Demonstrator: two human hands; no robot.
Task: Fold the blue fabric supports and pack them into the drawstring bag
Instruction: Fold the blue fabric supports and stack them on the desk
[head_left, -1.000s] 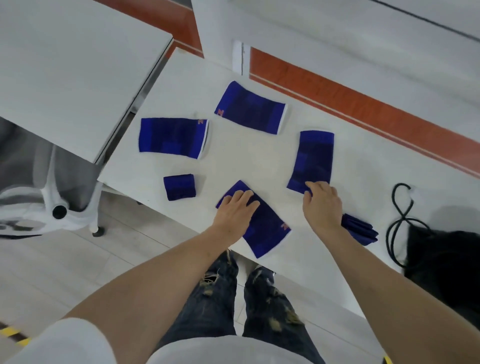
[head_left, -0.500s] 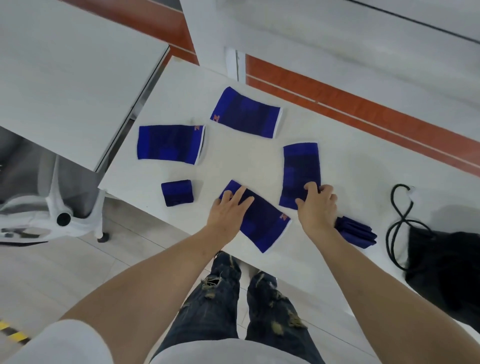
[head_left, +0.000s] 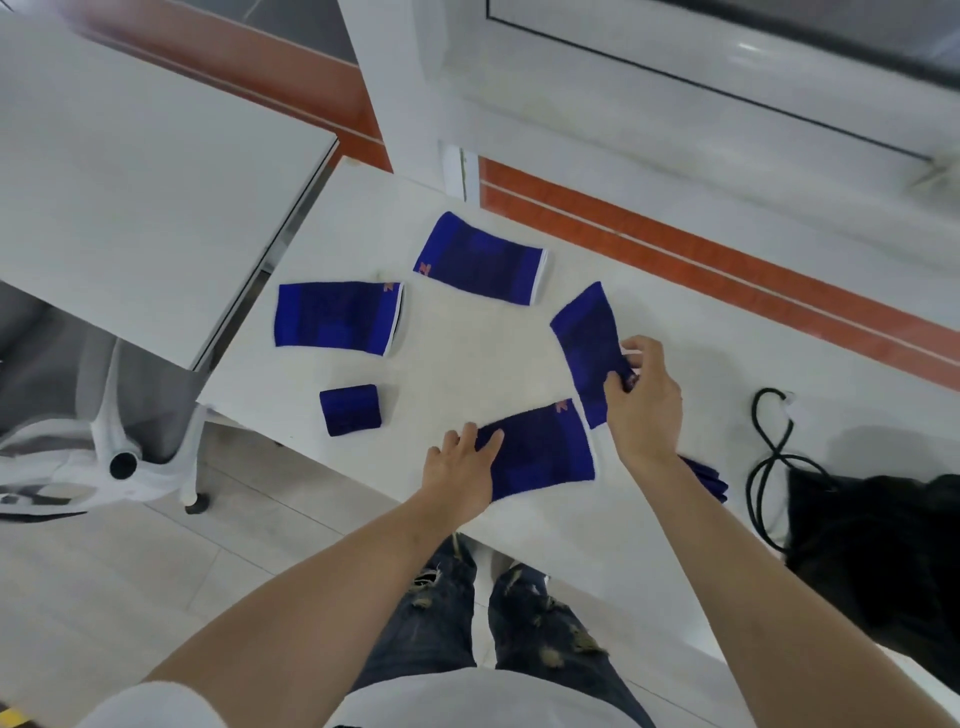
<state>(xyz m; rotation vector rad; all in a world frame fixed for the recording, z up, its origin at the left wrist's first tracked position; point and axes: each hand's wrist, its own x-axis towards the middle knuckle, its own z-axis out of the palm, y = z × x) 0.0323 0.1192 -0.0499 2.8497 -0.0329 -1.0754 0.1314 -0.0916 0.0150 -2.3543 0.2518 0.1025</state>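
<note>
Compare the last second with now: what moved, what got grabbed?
The right hand went from resting flat on the near end of the right-side blue support to pinching it and swinging it to a slant. The left hand slid the near support round, logo end now far. Unchanged: the two far supports, the small folded one, the black drawstring bag.

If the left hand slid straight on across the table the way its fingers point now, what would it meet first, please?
The left hand already rests on the near end of a flat blue support, fingers pointing up and right. Sliding on, it would cross that support, then probably reach the support pinched by the right hand.
</note>
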